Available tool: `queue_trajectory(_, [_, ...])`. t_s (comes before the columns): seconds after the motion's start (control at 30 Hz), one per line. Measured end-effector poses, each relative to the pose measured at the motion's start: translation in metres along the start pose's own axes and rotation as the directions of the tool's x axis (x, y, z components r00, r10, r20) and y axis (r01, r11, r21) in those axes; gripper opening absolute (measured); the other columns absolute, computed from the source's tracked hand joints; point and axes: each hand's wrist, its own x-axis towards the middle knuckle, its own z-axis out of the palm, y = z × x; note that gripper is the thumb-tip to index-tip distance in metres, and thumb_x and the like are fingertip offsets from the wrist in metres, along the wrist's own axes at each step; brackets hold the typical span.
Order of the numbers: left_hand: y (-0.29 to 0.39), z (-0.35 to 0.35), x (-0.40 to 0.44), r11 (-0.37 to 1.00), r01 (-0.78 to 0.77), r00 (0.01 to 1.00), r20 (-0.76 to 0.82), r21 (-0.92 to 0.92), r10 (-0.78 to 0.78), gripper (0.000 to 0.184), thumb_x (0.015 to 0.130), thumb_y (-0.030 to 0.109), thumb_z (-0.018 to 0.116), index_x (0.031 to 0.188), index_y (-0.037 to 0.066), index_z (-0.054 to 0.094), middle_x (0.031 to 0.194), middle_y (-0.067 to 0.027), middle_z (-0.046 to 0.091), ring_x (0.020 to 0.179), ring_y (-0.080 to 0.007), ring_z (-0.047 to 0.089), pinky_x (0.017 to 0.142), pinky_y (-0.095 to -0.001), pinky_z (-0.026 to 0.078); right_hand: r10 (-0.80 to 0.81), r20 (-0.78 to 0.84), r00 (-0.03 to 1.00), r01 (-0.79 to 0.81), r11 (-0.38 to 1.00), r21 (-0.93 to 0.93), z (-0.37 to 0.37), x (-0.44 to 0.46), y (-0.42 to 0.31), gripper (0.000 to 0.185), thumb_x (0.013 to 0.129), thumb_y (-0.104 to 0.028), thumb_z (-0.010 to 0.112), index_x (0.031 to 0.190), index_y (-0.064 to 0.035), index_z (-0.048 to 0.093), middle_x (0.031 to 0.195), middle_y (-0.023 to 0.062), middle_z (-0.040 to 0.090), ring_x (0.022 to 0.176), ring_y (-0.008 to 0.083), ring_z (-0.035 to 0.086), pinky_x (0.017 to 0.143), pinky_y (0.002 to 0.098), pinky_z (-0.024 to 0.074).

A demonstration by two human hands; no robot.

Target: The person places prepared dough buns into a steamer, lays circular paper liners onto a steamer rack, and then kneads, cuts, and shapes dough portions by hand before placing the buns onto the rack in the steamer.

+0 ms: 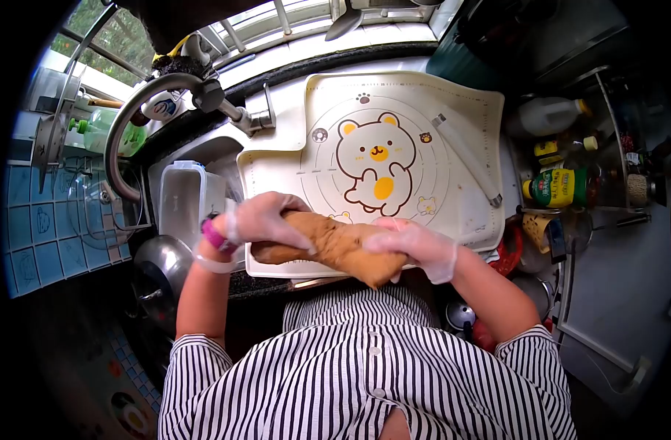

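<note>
Two hands in clear plastic gloves, a left hand [258,220] and a right hand [423,249], are clamped by their fingers on one long, brown, soft-looking lump of dough [339,246], which spans between them at the near edge of one white sheet mat with a printed bear [277,176]; whether it touches the mat, I cannot tell. To handle it well, the palms should probably share the weight, with broad, even pressure rather than a pinch, since its surface looks uneven and its right end droops to a corner. Fingers spread beneath would likely resist tearing better, though how far they reach under is hidden. Keeping the lump low over the mat seems wise, so that any loose piece lands there. As for the count around it: one pale cylindrical rolling pin [467,161] lies slantwise on the mat's right side, one translucent rectangular plastic container [181,167] stands to the left, and one curved grey metal faucet [111,161] arches beyond that.
</note>
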Motion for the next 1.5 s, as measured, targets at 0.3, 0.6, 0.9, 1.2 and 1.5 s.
queue_trajectory(0.3, [0.037, 0.020, 0.068, 0.877, -0.058, 0.975, -0.161, 0.477, 0.152, 0.088, 0.064, 0.044, 0.094, 0.134, 0.003, 0.061, 0.129, -0.0206, 0.066, 0.117, -0.0331, 0.066, 0.103, -0.0376, 0.052, -0.267, -0.352, 0.897, -0.003, 0.792, -0.610, -0.090, -0.049, -0.061, 0.094, 0.077, -0.038, 0.087, 0.154, -0.0059, 0.043, 0.139, 0.0155, 0.060, 0.126, 0.0234, 0.058, 0.107, 0.0325, 0.0462])
queue_trajectory(0.6, [0.033, 0.091, 0.127, 0.538, 0.270, 0.865, -0.446, 0.799, 0.228, 0.114, 0.060, 0.054, 0.092, 0.154, 0.017, 0.040, 0.163, -0.0153, 0.033, 0.150, -0.0370, 0.033, 0.125, -0.0475, 0.025, -0.830, -0.100, 0.549, -0.395, -0.152, -0.906, -0.091, 0.039, -0.004, 0.112, 0.069, -0.053, 0.086, 0.160, -0.0179, 0.031, 0.162, 0.0124, 0.037, 0.153, 0.0303, 0.028, 0.125, 0.0548, 0.0205])
queue_trajectory(0.9, [-0.018, 0.127, 0.101, 0.661, 0.047, 0.807, -0.419, 0.749, 0.417, 0.099, 0.069, 0.050, 0.086, 0.154, 0.023, 0.043, 0.149, -0.0165, 0.048, 0.138, -0.0416, 0.044, 0.109, -0.0561, 0.039, -0.796, -0.006, 0.605, -0.236, -0.173, -0.956, -0.113, 0.045, 0.074, 0.097, 0.080, -0.050, 0.078, 0.160, -0.0210, 0.031, 0.162, 0.0089, 0.034, 0.153, 0.0286, 0.025, 0.122, 0.0542, 0.0265])
queue_trajectory(1.2, [-0.016, 0.107, 0.128, 0.595, 0.237, 0.831, -0.477, 0.768, 0.285, 0.089, 0.078, 0.077, 0.065, 0.154, 0.035, 0.043, 0.162, -0.0187, 0.034, 0.153, -0.0411, 0.025, 0.118, -0.0740, 0.012, -0.837, 0.024, 0.547, -0.316, -0.232, -0.920, -0.139, 0.060, 0.054, 0.086, 0.091, -0.067, 0.056, 0.159, -0.0202, 0.033, 0.166, 0.0079, 0.030, 0.154, 0.0284, 0.025, 0.122, 0.0611, 0.0206])
queue_trajectory(1.5, [0.004, 0.052, 0.173, 0.951, 0.034, 0.894, -0.434, 0.306, 0.108, 0.071, 0.092, 0.051, 0.069, 0.149, 0.014, 0.049, 0.139, -0.0151, 0.059, 0.133, -0.0303, 0.051, 0.116, -0.0491, 0.035, -0.848, -0.051, 0.528, -0.095, 0.001, -0.995, -0.172, 0.095, 0.000, 0.066, 0.097, -0.058, 0.055, 0.146, -0.0132, 0.054, 0.156, 0.0137, 0.044, 0.147, 0.0321, 0.036, 0.122, 0.0492, 0.0230])
